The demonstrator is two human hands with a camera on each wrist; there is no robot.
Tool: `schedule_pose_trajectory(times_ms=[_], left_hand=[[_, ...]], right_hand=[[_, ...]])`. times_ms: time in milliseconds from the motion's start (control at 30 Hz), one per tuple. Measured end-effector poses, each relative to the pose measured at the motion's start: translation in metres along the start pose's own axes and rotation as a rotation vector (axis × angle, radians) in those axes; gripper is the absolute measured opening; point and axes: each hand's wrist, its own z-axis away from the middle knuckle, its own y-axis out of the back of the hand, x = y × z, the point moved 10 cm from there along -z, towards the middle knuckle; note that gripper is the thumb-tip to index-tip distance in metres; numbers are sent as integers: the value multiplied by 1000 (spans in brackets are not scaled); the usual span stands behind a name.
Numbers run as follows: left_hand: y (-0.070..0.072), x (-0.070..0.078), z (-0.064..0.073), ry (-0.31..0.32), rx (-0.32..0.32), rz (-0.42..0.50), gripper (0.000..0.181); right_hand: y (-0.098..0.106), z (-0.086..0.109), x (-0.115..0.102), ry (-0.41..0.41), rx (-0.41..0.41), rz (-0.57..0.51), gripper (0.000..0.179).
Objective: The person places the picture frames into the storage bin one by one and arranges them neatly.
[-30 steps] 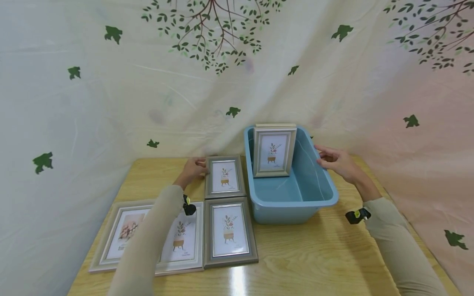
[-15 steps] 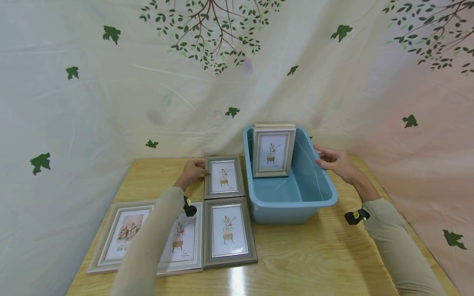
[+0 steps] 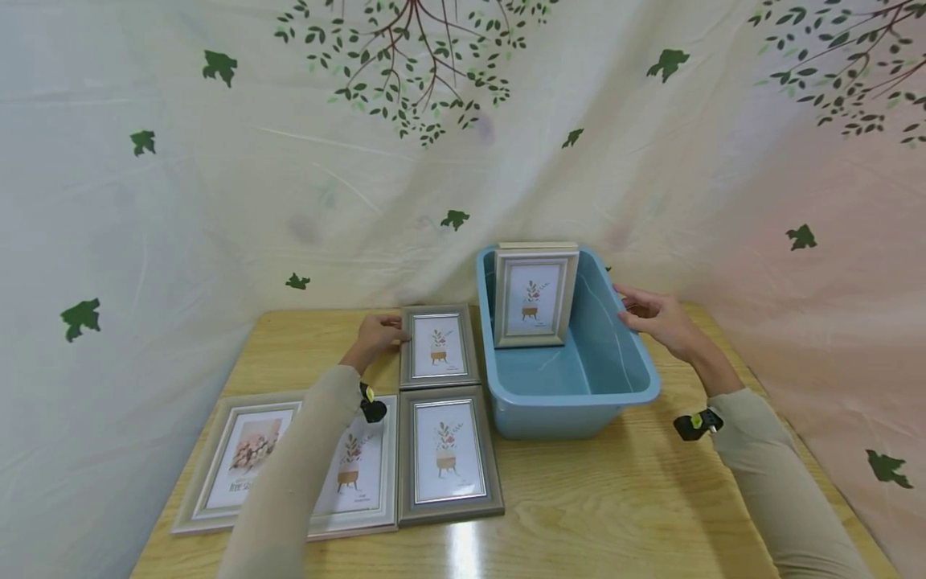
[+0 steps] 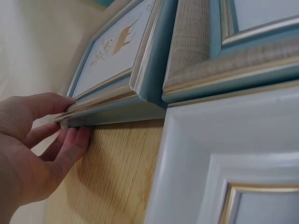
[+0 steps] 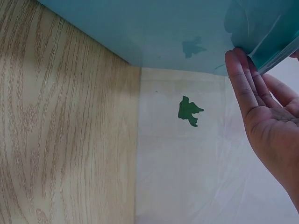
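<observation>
My left hand pinches the left edge of a small grey-brown picture frame; in the left wrist view the thumb lies on top and fingers reach underneath. That edge appears a little above the wood. My right hand holds the right rim of a blue plastic tub; in the right wrist view several long fingers lie against the tub's outer wall. A pale champagne picture frame stands upright in the tub, with another frame's top edge showing behind it.
A larger grey-brown frame lies in front of the small one. Left of it are a white frame and a pale frame, partly hidden by the left sleeve. A curtain hangs behind the wooden table.
</observation>
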Motion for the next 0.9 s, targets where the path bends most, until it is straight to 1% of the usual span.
schedule_pose_trajectory(times_ms=[133, 267, 400, 467, 533, 700, 900], left_hand=[[0, -2, -2, 20, 4, 33, 52], [1, -2, -2, 37, 13, 25, 52], [1, 1, -1, 39, 7, 3, 51], [-1, 3, -1, 29, -13, 12, 51], [-3, 4, -2, 26, -37, 39, 52], [-7, 5, -3, 51, -105, 126, 56], [-8, 7, -2, 61, -180, 130, 61]], right_hand=[[-1, 0, 0, 13, -1, 16, 60], [-2, -1, 1, 16, -3, 21, 60], [-2, -1, 2, 21, -4, 14, 60], [-2, -1, 2, 25, -2, 10, 60], [-1, -1, 2, 26, -2, 6, 60], [-1, -1, 2, 17, 1, 6, 60], [-1, -1, 2, 15, 1, 6, 60]])
